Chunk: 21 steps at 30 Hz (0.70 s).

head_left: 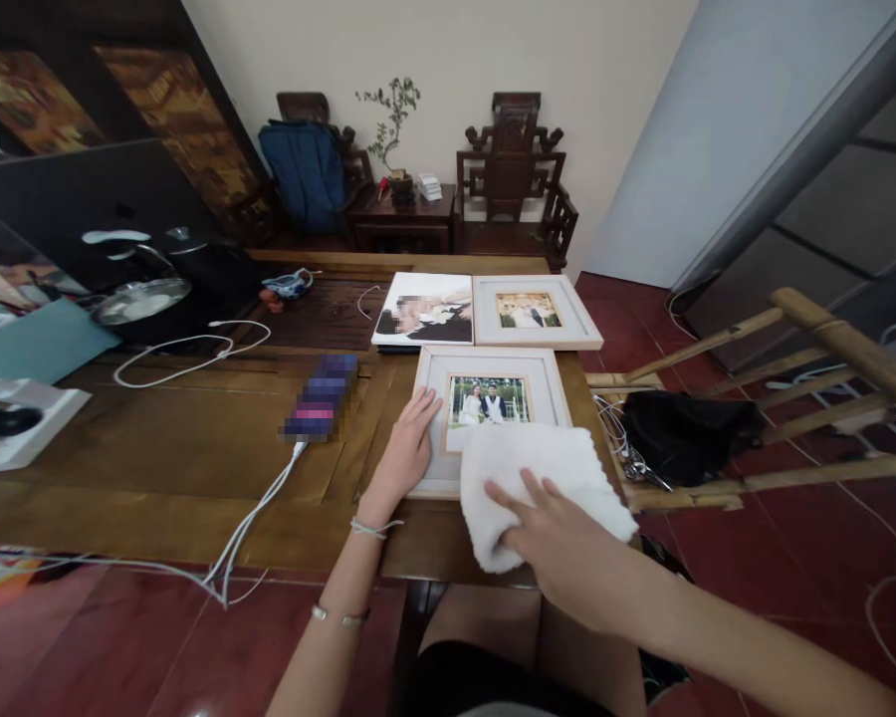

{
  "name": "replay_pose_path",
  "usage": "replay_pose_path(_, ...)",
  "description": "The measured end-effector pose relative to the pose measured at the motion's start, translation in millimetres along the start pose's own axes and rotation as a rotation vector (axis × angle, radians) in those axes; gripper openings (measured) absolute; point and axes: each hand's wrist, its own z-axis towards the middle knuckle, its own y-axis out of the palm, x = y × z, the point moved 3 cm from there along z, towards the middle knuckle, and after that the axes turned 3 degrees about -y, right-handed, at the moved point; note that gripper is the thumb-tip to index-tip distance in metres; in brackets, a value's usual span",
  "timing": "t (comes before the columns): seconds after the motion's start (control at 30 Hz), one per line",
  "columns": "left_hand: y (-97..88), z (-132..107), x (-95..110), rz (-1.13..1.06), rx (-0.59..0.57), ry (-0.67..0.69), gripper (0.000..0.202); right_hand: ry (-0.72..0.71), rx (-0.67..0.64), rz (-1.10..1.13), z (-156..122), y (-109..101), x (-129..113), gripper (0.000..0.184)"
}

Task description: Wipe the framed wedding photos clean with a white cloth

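A picture frame point(434, 428) with a pale border and light wood edge lies flat on the wooden table in front of me. It surrounds a photo of two people outdoors. My left hand point(409, 443) rests along its left side, fingers stretched out over the border. In my right hand point(542, 518) is a white fluffy cloth point(567, 463), pressed over the frame's lower right part, which it hides. The index and middle fingers spread on top of the cloth, with the thumb dug into a fold.
Behind are a second frame point(549, 289) and a white-edged photo panel point(418, 289). A phone point(320, 398) with white cables lies to the left. A glass-lidded pot point(145, 299) stands farther left. A bamboo chair point(717, 488) bearing a black bag point(691, 433) is at the right.
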Motion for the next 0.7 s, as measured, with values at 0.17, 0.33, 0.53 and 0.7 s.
replay_pose_path(0.17,-0.1,1,-3,0.002,-0.028,0.015,0.048,0.074,0.132,-0.006,40,7,46,0.052)
replay_pose_path(0.33,-1.0,1,-4,-0.017,-0.024,0.016,0.047,0.203,0.314,-0.162,87,-5,134,0.055)
replay_pose_path(0.53,-0.8,1,-3,-0.036,0.0,-0.002,0.046,0.179,0.276,-0.21,96,-15,142,0.051)
replay_pose_path(0.7,-0.6,1,-1,-0.023,0.006,-0.008,0.046,0.12,0.111,-0.142,53,-4,84,0.048)
